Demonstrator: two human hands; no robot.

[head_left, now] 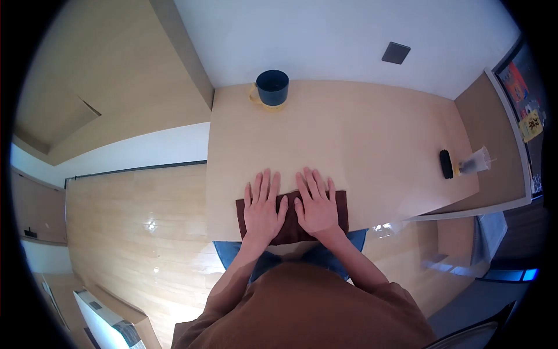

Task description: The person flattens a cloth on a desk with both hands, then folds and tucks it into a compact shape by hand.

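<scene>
A dark maroon cloth (290, 234) lies spread at the front edge of the wooden table, roughly rectangular. My left hand (263, 210) rests flat on its left part, fingers stretched out past the cloth's far edge onto the tabletop. On the right part, my right hand (317, 206) lies flat in the same way, its fingertips also over the far edge. Both thumbs point inward with a small gap between them. Neither hand grips anything. The cloth's middle shows between the thumbs, while the areas under the palms are hidden.
A dark mug (272, 87) with a yellow handle and base stands at the table's (383, 139) back left. Near the right edge are a black oblong object (446, 164) and a clear plastic cup (476, 161). A wall bounds the back; a low partition (494, 139) stands right.
</scene>
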